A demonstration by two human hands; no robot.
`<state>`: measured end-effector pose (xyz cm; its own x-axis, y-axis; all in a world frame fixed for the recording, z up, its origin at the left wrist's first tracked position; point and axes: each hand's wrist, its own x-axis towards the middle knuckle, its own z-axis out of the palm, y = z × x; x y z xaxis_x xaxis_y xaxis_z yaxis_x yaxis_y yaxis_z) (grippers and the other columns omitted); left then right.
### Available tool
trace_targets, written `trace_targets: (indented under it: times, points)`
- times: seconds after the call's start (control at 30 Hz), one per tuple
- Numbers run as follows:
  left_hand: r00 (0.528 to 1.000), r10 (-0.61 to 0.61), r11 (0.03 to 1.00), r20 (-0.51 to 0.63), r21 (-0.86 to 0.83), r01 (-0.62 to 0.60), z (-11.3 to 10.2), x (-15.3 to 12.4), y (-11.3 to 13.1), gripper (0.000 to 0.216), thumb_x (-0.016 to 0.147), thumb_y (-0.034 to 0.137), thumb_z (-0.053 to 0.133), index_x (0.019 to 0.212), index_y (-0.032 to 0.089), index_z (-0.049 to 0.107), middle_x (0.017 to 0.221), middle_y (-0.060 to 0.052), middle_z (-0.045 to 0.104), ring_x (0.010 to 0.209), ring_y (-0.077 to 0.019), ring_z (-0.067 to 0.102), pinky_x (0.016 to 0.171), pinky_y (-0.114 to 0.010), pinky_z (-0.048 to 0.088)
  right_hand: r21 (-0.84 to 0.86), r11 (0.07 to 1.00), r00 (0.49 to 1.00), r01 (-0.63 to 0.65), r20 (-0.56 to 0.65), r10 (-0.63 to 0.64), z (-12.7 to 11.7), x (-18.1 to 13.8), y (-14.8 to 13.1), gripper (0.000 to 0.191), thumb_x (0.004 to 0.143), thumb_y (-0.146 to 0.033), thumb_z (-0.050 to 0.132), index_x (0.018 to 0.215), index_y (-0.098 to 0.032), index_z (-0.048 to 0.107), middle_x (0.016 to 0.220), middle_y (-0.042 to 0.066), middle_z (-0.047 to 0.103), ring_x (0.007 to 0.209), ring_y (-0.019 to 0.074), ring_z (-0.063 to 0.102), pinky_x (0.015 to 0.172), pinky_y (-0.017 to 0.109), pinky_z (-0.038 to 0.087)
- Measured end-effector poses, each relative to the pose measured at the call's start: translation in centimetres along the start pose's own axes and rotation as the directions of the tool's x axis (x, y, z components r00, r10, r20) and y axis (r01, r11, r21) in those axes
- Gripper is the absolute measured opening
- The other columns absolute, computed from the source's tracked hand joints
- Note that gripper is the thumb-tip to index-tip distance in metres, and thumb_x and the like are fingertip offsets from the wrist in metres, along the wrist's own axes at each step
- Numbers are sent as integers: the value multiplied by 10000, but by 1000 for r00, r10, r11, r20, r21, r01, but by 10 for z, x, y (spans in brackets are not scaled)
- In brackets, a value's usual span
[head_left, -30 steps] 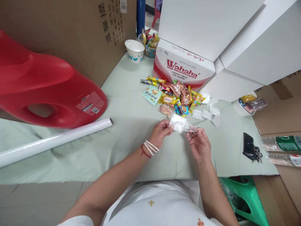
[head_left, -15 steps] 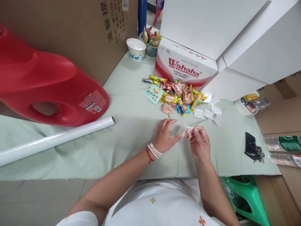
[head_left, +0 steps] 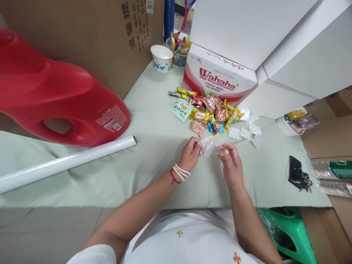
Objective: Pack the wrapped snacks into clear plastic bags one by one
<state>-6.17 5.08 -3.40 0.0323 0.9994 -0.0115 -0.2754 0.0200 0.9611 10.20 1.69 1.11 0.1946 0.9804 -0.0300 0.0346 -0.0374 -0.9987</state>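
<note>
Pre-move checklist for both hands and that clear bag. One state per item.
1. Left hand grips the clear plastic bag at one end: ok.
2. Right hand pinches the bag's other end with its fingers: ok.
3. Bag lifted off the pale green cloth: cannot tell.
4. Bag empty: cannot tell, the film is crumpled.
5. Snack pile lies beyond both hands, untouched: ok.
6. Key bunch lies apart from the right hand: ok.
</note>
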Motion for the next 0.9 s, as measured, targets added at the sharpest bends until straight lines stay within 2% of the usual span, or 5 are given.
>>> trace_targets:
  times: [0.13,0.3,0.63,0.77,0.9]
  points:
    - [996,-89,976,-16,-199,84,4,1,2,461,878,646,637,803,215,493,670,55,492,594,-96,470,577,-228,404,109,986,986,-123,123,109,13,-5,12,531,752,-425,866,1230,-309,666,1285,49,644,1149,226,591,923,360,543]
    - [992,-123,973,-18,-196,117,3,3,2,473,858,655,652,807,216,486,648,54,528,556,-87,490,541,-220,398,221,935,961,-276,74,266,25,3,21,329,670,-402,911,879,-238,715,795,-15,663,727,135,593,711,274,524]
    - [977,-209,976,-39,-69,206,-29,29,11,383,754,504,761,770,195,535,571,84,447,487,-59,383,449,-178,302,-204,966,985,-156,45,168,-51,24,-12,294,773,-488,804,864,-224,711,761,-18,587,660,128,481,623,263,403]
    - [980,-197,975,16,-105,198,-19,21,15,435,762,564,755,783,204,512,572,93,432,481,-54,352,439,-170,295,-327,937,990,-121,24,136,-22,19,1,412,833,-613,683,926,-215,731,874,36,665,786,188,546,721,311,446]
    - [985,-171,979,29,-110,173,-15,18,15,450,773,590,752,804,207,518,572,96,426,481,-53,347,438,-167,295,-304,951,998,-59,-42,48,14,16,20,325,770,-525,745,832,-207,714,880,37,664,768,179,550,755,317,457]
